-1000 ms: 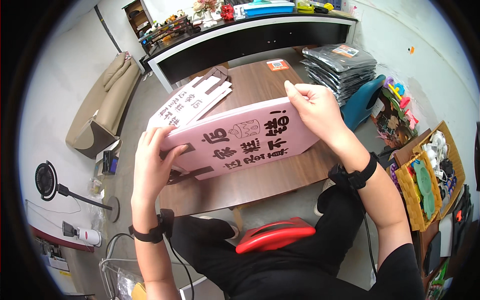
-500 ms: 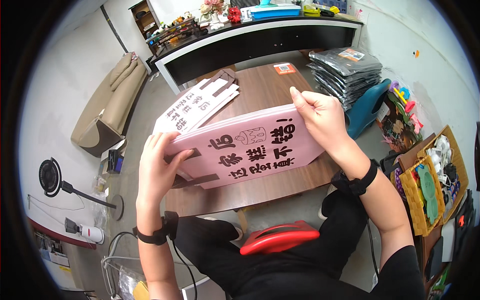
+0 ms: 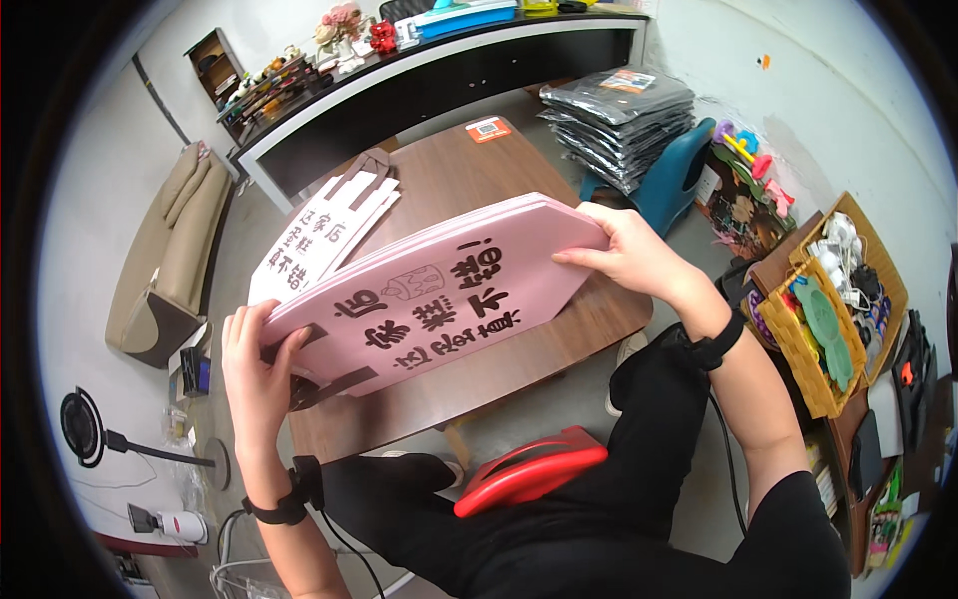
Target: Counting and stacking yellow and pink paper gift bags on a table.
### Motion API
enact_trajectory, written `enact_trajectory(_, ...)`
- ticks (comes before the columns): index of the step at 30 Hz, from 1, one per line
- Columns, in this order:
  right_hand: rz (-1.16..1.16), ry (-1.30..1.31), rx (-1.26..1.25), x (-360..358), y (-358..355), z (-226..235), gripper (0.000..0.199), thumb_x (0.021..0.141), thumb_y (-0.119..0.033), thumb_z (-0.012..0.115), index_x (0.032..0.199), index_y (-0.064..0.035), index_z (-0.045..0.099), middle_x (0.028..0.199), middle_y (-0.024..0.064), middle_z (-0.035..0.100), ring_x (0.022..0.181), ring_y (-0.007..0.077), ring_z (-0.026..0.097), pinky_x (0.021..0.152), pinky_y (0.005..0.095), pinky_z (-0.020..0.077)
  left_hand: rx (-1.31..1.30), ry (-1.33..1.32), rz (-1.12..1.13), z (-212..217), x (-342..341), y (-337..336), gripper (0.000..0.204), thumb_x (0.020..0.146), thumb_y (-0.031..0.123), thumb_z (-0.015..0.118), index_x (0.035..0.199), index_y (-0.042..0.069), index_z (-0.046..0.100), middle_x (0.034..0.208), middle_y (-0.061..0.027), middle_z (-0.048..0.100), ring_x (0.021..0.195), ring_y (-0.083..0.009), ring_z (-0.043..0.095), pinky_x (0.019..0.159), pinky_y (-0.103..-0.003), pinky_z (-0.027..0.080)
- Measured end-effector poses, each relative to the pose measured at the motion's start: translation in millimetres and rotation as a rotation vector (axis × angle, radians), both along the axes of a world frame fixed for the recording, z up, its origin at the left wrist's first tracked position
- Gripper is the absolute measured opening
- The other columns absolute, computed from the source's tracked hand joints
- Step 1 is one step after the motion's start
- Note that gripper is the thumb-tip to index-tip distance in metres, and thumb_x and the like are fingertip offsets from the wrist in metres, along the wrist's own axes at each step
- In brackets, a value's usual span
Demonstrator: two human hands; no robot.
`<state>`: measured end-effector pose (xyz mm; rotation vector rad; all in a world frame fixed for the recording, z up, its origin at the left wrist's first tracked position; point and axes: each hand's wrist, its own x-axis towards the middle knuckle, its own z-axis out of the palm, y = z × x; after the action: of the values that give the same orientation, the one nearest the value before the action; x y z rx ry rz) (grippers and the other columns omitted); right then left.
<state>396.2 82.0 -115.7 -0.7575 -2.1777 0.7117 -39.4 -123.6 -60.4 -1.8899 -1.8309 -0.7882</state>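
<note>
A stack of flat pink tote bags [image 3: 429,290], printed with dark lettering and a cake drawing, is held on its long edge above the table. My left hand [image 3: 261,354] grips the end with the dark straps, thumb in front and fingers behind. At the opposite end, my right hand [image 3: 629,250] pinches the bags' bottom edge between thumb and fingers. Behind them, white tote bags [image 3: 314,235] with dark handles lie in a pile on the wooden table [image 3: 439,165].
A black-and-white desk [image 3: 419,90] stands beyond the table, with a stack of plastic-wrapped packages [image 3: 619,120] by a teal chair [image 3: 674,180]. Baskets of odds and ends [image 3: 823,349] are at the right. A red seat edge [image 3: 529,471] shows between my legs.
My right hand has gone from a fist-like grip at the upper corner to a pinch on the end edge. The bags sit further left in view, their top edges fanned apart more.
</note>
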Motion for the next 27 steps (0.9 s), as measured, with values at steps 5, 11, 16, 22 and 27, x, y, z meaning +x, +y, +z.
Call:
enact_trajectory(5, -0.028, 0.005, -0.053, 7.9, 0.3, -2.7, 0.033, 0.103, -0.029, 0.088, 0.115, -0.0021, 0.073, 0.101, 0.0134, 0.08, 0.089, 0.0198, 0.074, 0.08, 0.0377, 0.0578, 0.002, -0.068, 0.001, 1.5, 0.9, -4.6, 0.042, 0.088, 0.006, 0.093, 0.123, -0.002, 0.072, 0.109, -0.0153, 0.069, 0.104, -0.0362, 0.064, 0.092, -0.045, 0.053)
enact_trajectory(11, 0.042, 0.126, -0.114, 10.8, 0.7, -21.3, 0.032, 0.103, -0.025, 0.088, 0.119, -0.0011, 0.074, 0.101, 0.0123, 0.08, 0.091, 0.0187, 0.075, 0.084, 0.0364, 0.0592, -0.075, -0.023, -0.004, 7.2, 9.0, -19.6, 0.044, 0.087, 0.008, 0.094, 0.125, 0.0, 0.073, 0.11, -0.0146, 0.069, 0.104, -0.036, 0.064, 0.092, -0.044, 0.053)
enact_trajectory(16, 0.006, 0.071, -0.16, 17.9, -7.5, -16.7, 0.029, 0.103, -0.018, 0.088, 0.122, 0.0001, 0.075, 0.104, 0.012, 0.081, 0.093, 0.016, 0.075, 0.086, 0.0345, 0.0605, -0.004, -0.491, -0.097, -9.1, -7.8, -28.7, 0.1, 0.077, 0.005, 0.103, 0.164, 0.01, 0.054, 0.146, -0.0104, 0.068, 0.134, -0.0278, 0.067, 0.11, -0.044, 0.057)
enact_trajectory(22, -0.029, -0.035, -0.101, 34.3, -4.7, -8.1, 0.03, 0.103, -0.016, 0.087, 0.122, 0.0022, 0.074, 0.102, 0.0104, 0.079, 0.091, 0.0137, 0.072, 0.086, 0.033, 0.0593, -0.167, -0.893, -0.189, -69.9, -80.8, -39.6, 0.087, 0.088, 0.007, 0.099, 0.164, 0.002, 0.058, 0.141, -0.0116, 0.076, 0.128, -0.0205, 0.073, 0.112, -0.037, 0.057)
enact_trajectory(27, -0.018, 0.022, -0.133, 45.1, -1.4, -15.8, 0.033, 0.102, -0.013, 0.087, 0.128, 0.0025, 0.074, 0.108, 0.0088, 0.077, 0.1, 0.0127, 0.07, 0.092, 0.0328, 0.0585, -0.166, -1.003, -0.132, -87.2, -60.0, -21.1, 0.038, 0.098, 0.002, 0.086, 0.135, -0.002, 0.076, 0.122, -0.0053, 0.083, 0.113, -0.0133, 0.075, 0.104, -0.032, 0.059)
